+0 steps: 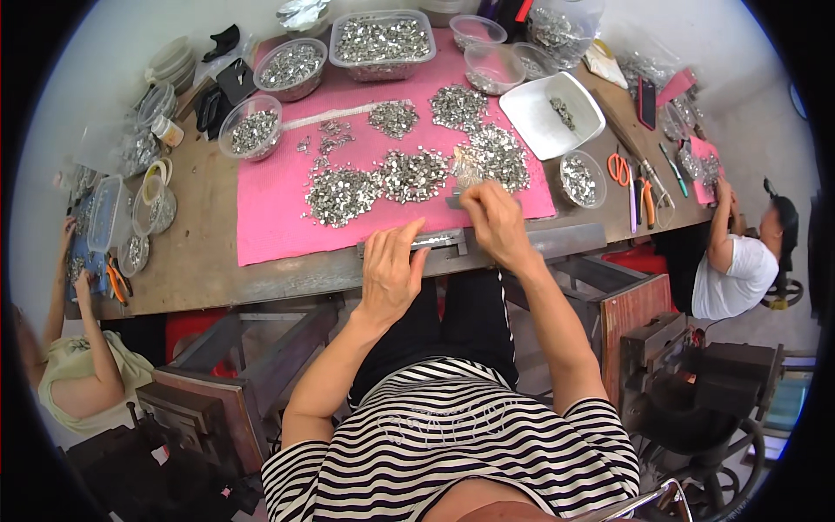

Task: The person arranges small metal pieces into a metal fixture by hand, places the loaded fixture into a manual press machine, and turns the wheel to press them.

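At the table's front edge lies a narrow metal channel (442, 240) with a row of small shiny pieces along it. My left hand (390, 268) has its fingers and thumb closed about the channel's left end. Just right of it, my right hand (497, 224) is bent into a pinch over the cloth's edge; what its fingertips hold is hidden. A small flat grey plate (455, 201) shows beside those fingertips. Beyond that hand, small silvery metal pieces (500, 157) lie heaped, with another heap (413, 174) to the left.
A pink cloth (270, 217) covers the wooden table. Tubs of metal pieces (383, 43) line the back; a white tray (531, 109) stands right. Orange scissors (618, 170) and pliers (647, 202) lie farther right. Co-workers sit at the left (91, 374) and right (739, 270).
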